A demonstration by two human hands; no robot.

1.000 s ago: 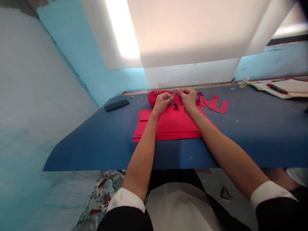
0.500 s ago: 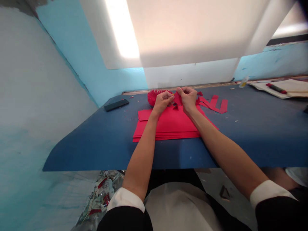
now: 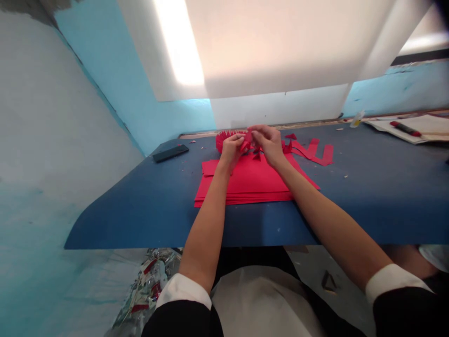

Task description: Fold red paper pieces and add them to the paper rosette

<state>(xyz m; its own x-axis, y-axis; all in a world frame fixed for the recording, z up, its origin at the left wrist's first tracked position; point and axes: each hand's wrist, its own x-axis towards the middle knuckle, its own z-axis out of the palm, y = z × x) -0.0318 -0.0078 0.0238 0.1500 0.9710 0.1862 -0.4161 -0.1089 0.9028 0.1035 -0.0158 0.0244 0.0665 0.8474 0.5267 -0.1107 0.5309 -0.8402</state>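
Note:
Between my two hands is a small piece of red paper (image 3: 249, 136), its folds partly covered by fingers. My left hand (image 3: 232, 149) pinches its left side, and my right hand (image 3: 268, 142) grips it from the right with bent fingers. Just behind my left hand sits a spiky red folded-paper piece (image 3: 221, 139), partly hidden. Below both hands lies a stack of red paper sheets (image 3: 257, 180), with a smaller folded red strip (image 3: 209, 167) on its left side. Small folded red triangles (image 3: 288, 147) lie beside my right hand.
Red paper strips (image 3: 313, 152) lie on the blue tabletop (image 3: 372, 187) to the right. Farther right are a small glue bottle (image 3: 357, 119) and a red-and-black marker (image 3: 405, 128) on papers. A dark phone-like slab (image 3: 170, 153) lies at left. Litter (image 3: 149, 285) fills the floor below.
My right hand has moved left, closer to my left hand. The red paper between them has shifted left and turned, now showing less of its surface.

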